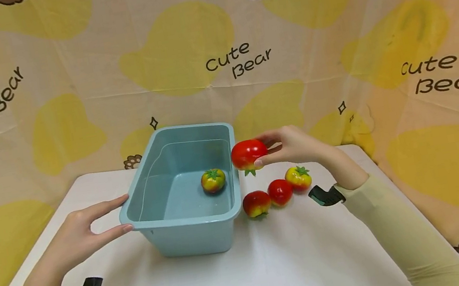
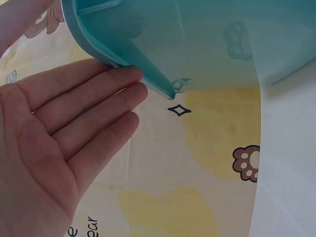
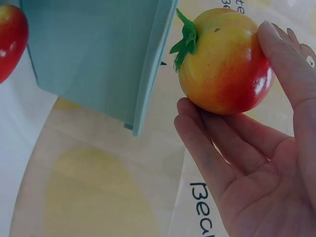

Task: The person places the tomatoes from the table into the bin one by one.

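Observation:
A light blue plastic bin (image 1: 195, 239) stands on the table with one red-yellow toy tomato (image 1: 213, 180) lying inside. My left hand (image 1: 76, 237) touches the bin's near left corner, its thumb and fingertips against the rim. In the left wrist view the fingers (image 2: 94, 98) are straight along that rim. Just above the bin's right rim, my right hand (image 1: 291, 145) pinches a larger toy tomato (image 1: 248, 154) between thumb and fingers. The right wrist view shows this tomato (image 3: 227, 61) with yellow and red skin and a green leafy top, pointing toward the bin (image 3: 98, 54).
Three more toy tomatoes sit right of the bin: a red-yellow one (image 1: 257, 204), a red one (image 1: 281, 192) and a yellow one (image 1: 298, 178). A white cloth covers the table (image 1: 304, 262). Behind it hangs a patterned curtain (image 1: 177, 50).

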A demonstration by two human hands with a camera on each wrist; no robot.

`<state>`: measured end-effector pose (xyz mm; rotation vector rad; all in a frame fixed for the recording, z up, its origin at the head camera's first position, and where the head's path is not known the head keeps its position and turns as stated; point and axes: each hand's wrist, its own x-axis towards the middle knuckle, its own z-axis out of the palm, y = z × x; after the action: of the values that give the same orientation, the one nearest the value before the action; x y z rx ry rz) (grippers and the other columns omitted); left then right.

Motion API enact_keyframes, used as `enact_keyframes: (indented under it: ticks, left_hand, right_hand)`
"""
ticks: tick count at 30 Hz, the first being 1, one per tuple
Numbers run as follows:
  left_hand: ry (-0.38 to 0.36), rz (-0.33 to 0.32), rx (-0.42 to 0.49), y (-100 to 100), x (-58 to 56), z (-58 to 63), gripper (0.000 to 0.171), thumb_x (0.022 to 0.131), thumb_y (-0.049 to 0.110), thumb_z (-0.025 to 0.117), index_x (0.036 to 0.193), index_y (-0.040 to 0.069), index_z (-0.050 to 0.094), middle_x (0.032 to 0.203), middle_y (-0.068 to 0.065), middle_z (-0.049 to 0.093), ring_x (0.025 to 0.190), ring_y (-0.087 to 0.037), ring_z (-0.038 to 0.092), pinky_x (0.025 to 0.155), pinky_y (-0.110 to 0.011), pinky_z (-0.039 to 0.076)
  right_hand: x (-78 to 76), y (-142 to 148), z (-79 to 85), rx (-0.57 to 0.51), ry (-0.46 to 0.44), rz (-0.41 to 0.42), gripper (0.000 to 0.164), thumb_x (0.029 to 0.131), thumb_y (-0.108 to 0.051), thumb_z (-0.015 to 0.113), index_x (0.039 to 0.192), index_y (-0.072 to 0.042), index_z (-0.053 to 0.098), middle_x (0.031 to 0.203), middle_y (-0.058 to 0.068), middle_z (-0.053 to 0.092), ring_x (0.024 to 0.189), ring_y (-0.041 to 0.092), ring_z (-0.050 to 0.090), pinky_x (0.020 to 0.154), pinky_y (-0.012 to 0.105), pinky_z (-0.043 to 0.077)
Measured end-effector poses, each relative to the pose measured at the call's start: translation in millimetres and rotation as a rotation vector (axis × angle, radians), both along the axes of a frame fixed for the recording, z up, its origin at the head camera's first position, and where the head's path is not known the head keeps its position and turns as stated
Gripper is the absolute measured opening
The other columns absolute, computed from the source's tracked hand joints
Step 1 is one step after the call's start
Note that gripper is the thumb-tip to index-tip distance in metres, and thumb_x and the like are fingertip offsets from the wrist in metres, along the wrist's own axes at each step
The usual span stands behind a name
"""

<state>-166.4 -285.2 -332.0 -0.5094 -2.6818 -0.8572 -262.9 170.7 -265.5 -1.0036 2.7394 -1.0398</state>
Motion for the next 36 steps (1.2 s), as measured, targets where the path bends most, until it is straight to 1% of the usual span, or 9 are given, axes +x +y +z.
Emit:
enact_keyframes:
  ticks: [6, 14, 20, 26, 31, 36]
  left_hand:
    - [-0.004, -0.004, 0.005, 0, 0.6, 0.3, 0.055, 0.077, 0.036, 0.079, 0.128, 0.034, 0.059, 0.126, 0.007, 0.063, 0.111, 0.026, 0.036, 0.086, 0.004, 0.027]
    - [0.000, -0.006, 0.002, -1, 0.6, -0.6, 0.055, 0.077, 0.036, 0.079, 0.128, 0.035, 0.059, 0.126, 0.008, 0.063, 0.111, 0.026, 0.037, 0.086, 0.004, 0.027]
    - [0.002, 0.000, -0.001, 0, 1.0, -0.3, 0.056, 0.076, 0.036, 0.079, 0.128, 0.034, 0.059, 0.126, 0.008, 0.063, 0.111, 0.025, 0.037, 0.086, 0.003, 0.027]
    - [0.010, 0.006, -0.009, 1, 1.1, 0.5, 0.056, 0.076, 0.036, 0.080, 0.128, 0.034, 0.059, 0.125, 0.007, 0.063, 0.110, 0.025, 0.037, 0.086, 0.003, 0.028]
    - [-0.005, 0.021, -0.019, 1, 1.0, 1.4, 0.056, 0.076, 0.039, 0.079, 0.128, 0.035, 0.059, 0.125, 0.009, 0.063, 0.111, 0.022, 0.038, 0.086, 0.001, 0.028]
    - [-0.001, 0.018, -0.013, 0, 1.1, 1.2, 0.056, 0.076, 0.038, 0.079, 0.128, 0.035, 0.059, 0.125, 0.008, 0.063, 0.111, 0.023, 0.038, 0.086, 0.002, 0.028]
  right_hand:
    - [-1.7, -11, 8.2, -0.004, -0.002, 0.026, 0.053, 0.079, -0.032, 0.078, 0.123, -0.008, 0.062, 0.113, 0.006, 0.068, 0.103, 0.020, 0.064, 0.083, 0.034, 0.056]
    - [-5.1, -21, 15.8, 0.007, -0.022, 0.024, 0.054, 0.079, -0.034, 0.077, 0.124, -0.010, 0.061, 0.115, 0.004, 0.067, 0.103, 0.019, 0.064, 0.083, 0.032, 0.056]
    - [-8.4, -30, 22.2, -0.005, -0.020, 0.057, 0.052, 0.080, -0.032, 0.077, 0.124, -0.009, 0.061, 0.116, 0.006, 0.067, 0.102, 0.019, 0.065, 0.082, 0.032, 0.057]
    - [-10.5, -37, 27.3, 0.017, -0.003, 0.063, 0.052, 0.079, -0.036, 0.077, 0.122, -0.011, 0.062, 0.113, 0.002, 0.068, 0.099, 0.016, 0.066, 0.079, 0.029, 0.057]
    - [-9.2, -44, 31.5, 0.041, 0.024, 0.071, 0.051, 0.079, -0.040, 0.076, 0.121, -0.014, 0.063, 0.111, -0.002, 0.068, 0.097, 0.013, 0.066, 0.076, 0.027, 0.057]
    - [-10.4, -53, 35.1, 0.063, 0.031, 0.083, 0.053, 0.079, -0.042, 0.075, 0.122, -0.014, 0.063, 0.110, -0.004, 0.068, 0.096, 0.010, 0.066, 0.078, 0.025, 0.056]
